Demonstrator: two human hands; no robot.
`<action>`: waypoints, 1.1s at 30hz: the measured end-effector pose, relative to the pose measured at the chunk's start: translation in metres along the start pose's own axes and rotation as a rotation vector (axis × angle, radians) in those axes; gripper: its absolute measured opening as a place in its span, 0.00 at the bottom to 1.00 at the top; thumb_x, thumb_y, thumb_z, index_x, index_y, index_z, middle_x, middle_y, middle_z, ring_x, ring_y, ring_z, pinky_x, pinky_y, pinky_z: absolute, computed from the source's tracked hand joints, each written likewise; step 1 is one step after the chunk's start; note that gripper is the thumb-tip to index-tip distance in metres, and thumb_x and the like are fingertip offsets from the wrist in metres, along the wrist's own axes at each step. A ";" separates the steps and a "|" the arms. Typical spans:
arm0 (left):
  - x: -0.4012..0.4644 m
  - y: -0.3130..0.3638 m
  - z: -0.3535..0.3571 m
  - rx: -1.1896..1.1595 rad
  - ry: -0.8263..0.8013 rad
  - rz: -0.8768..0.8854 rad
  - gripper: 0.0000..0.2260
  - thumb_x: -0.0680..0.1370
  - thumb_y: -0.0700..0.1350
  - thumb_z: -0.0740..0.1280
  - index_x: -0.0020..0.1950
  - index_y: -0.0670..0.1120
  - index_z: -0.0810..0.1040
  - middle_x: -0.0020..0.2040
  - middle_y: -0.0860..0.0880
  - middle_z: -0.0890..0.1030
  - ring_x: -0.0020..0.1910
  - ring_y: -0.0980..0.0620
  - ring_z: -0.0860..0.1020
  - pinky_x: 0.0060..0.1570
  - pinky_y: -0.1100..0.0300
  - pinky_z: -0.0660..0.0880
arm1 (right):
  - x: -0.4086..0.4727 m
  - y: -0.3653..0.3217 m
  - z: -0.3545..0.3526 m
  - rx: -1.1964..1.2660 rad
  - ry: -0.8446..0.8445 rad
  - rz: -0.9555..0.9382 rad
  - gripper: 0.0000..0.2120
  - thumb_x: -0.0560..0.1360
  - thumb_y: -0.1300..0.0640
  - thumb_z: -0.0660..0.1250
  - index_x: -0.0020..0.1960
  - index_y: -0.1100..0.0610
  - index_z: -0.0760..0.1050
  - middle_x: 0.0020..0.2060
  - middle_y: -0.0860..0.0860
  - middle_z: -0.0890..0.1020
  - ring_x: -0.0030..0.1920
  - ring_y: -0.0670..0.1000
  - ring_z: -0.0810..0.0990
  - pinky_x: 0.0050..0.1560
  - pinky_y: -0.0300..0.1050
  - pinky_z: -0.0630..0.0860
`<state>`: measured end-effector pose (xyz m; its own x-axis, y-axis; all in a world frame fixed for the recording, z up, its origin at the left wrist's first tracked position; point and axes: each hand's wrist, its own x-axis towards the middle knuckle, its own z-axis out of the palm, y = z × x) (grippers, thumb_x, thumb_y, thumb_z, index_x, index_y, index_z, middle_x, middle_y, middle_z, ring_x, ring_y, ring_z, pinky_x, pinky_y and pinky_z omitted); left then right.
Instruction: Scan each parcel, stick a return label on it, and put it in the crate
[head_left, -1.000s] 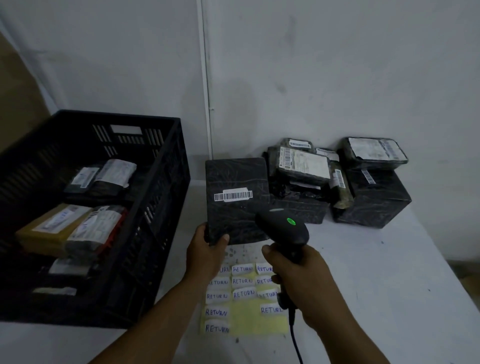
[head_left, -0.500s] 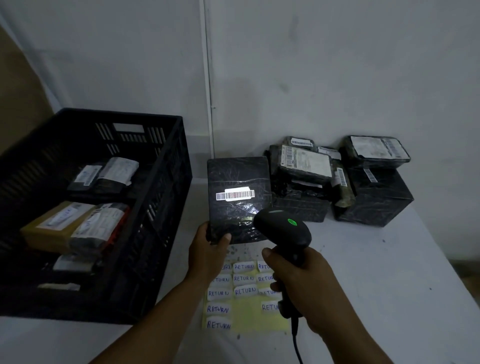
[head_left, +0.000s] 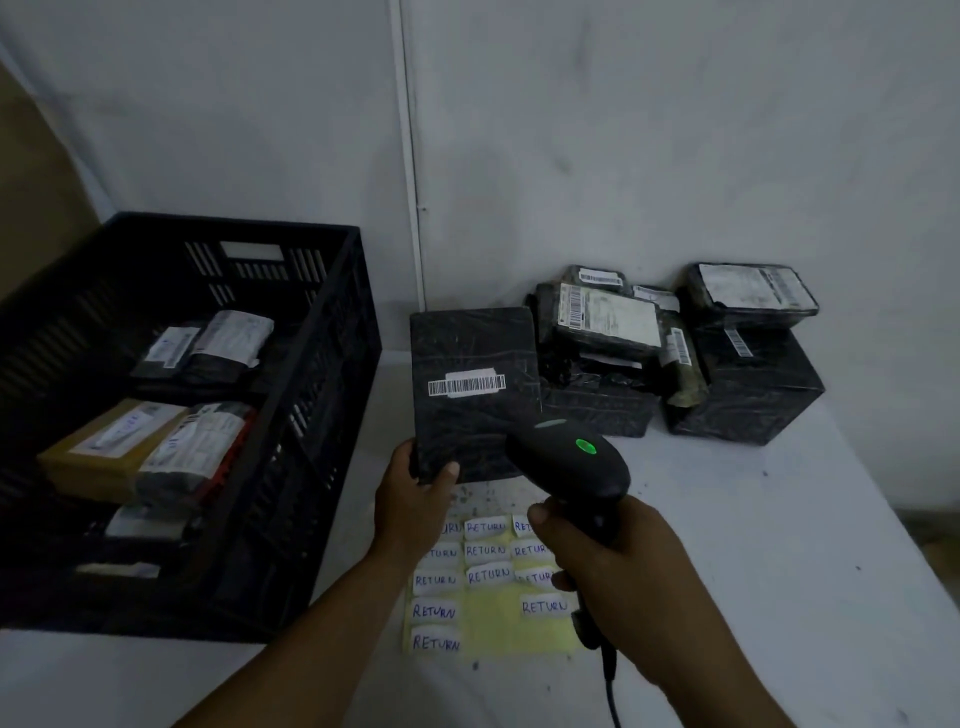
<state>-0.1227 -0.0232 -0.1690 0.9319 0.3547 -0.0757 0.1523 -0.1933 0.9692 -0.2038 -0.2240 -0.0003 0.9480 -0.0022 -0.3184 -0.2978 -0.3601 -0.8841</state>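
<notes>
**Parcel held upright before the scanner, green light on**

The left hand (head_left: 415, 501) reaches forward from the lower middle of the view, forearm slanting up from the bottom edge. Its grip is clamped on the lower left corner of a flat black parcel (head_left: 475, 389), thumb across the front face and fingers hidden behind. The parcel stands upright, clear of the tabletop (head_left: 779, 545), with its white barcode strip (head_left: 466, 385) facing the camera.

The right hand (head_left: 618, 561) comes in from the lower right, fingers curled tight round the handle of a black barcode scanner (head_left: 569, 462). The scanner's head overlaps the parcel's lower right corner and shows a lit green lamp (head_left: 585, 446); its cable (head_left: 610, 691) drops toward the bottom edge.

Under both hands lies a yellow sheet (head_left: 498, 618) of white "RETURN" labels. A black crate (head_left: 332, 395) sits on the left, holding several parcels. A pile of black wrapped parcels (head_left: 727, 384) stands against the wall at the back right.

Compared with half a second ago, both hands keep the same holds and almost the same places; the parcel remains upright, and the green lamp stays lit.
</notes>
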 end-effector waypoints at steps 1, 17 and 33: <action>0.000 0.000 0.000 -0.002 -0.003 0.002 0.16 0.77 0.48 0.71 0.63 0.57 0.72 0.51 0.63 0.78 0.43 0.76 0.76 0.35 0.78 0.71 | -0.002 0.000 -0.002 -0.019 0.006 -0.001 0.08 0.73 0.46 0.72 0.43 0.50 0.80 0.35 0.49 0.85 0.35 0.49 0.85 0.34 0.52 0.84; -0.004 -0.002 -0.001 0.026 -0.010 0.014 0.16 0.78 0.48 0.71 0.62 0.59 0.71 0.51 0.63 0.78 0.43 0.74 0.77 0.35 0.76 0.73 | -0.011 0.001 -0.016 -0.073 0.014 -0.032 0.12 0.74 0.45 0.71 0.41 0.54 0.79 0.32 0.51 0.83 0.33 0.50 0.85 0.36 0.47 0.82; -0.008 -0.003 0.000 0.043 0.000 0.016 0.16 0.77 0.48 0.71 0.62 0.58 0.72 0.51 0.62 0.78 0.45 0.75 0.75 0.36 0.78 0.71 | -0.014 0.003 -0.016 -0.122 0.027 -0.055 0.11 0.74 0.43 0.71 0.43 0.51 0.79 0.36 0.50 0.84 0.35 0.49 0.85 0.39 0.49 0.83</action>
<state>-0.1308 -0.0260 -0.1711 0.9344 0.3510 -0.0604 0.1516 -0.2384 0.9593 -0.2161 -0.2399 0.0072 0.9656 -0.0039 -0.2601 -0.2312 -0.4715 -0.8510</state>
